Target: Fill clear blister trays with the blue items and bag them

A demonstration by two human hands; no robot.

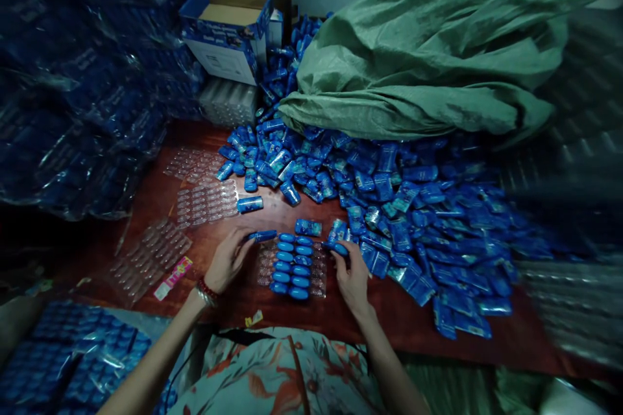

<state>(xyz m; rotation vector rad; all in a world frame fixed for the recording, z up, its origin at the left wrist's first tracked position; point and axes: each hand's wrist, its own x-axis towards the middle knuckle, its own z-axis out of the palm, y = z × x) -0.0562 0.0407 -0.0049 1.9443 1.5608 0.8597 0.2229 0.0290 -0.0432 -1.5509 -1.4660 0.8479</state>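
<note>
A clear plastic tray (318, 275) lies on the red-brown table, with two columns of blue capsule-shaped pieces (298, 282) in its middle. At the tray's upper left, my left hand (228, 260) pinches a blue packet (264, 235). On the right side, my right hand (351, 275) holds another blue packet (335, 248) between thumb and fingers. A loose blue packet (308, 227) rests just above the tray. Farther back and to the right spreads a large pile of blue packets (384, 175).
Clear trays (207, 202) lie to the left, near a pink strip (173, 277). An open blue box (221, 45) stands at the back left. Green sacking (413, 71) covers the pile's rear. Plastic-wrapped blue stacks (73, 78) rise at the left.
</note>
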